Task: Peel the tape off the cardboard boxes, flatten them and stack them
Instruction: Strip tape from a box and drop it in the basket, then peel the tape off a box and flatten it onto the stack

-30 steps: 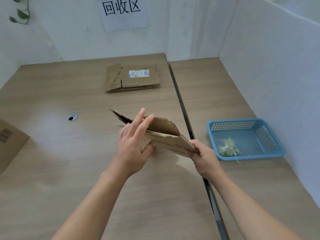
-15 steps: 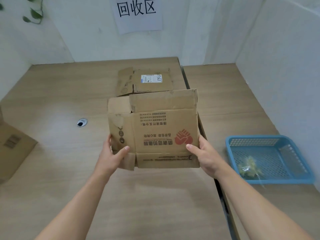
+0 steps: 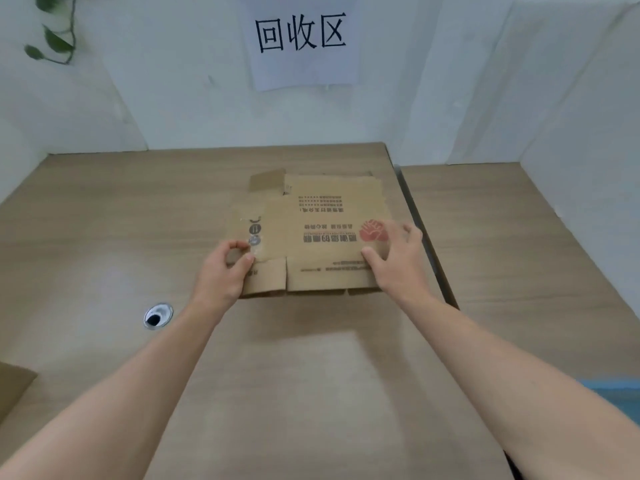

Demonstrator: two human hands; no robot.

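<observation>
The step in hand is, as I judge it, the stacking. The flattened box (image 3: 322, 237), the one with a red mark and printed lines on its upper face, lies flat on the table (image 3: 104, 237), below the paper sign (image 3: 301, 43) on the wall. It lies on top of a lower box (image 3: 266, 183), of which only one flap shows at the far left corner. The left hand (image 3: 221, 275) is at the near left corner of the flattened box, its forefinger and thumb curled and pinching the edge there. The right hand (image 3: 398, 268) is at the right edge, the thumb laid on the printed face and the other fingers bent round the side. How firmly it grips I cannot tell. I see no tape on the upper face. The edges of the two boxes do not match exactly, so I think the next move calls for a small push to square the flattened box over the lower box, and then both hands let go without dragging it. After that, another piece of cardboard (image 3: 12, 386) waits at the near left edge of the table. A blue basket (image 3: 620, 393) shows at the right border.
</observation>
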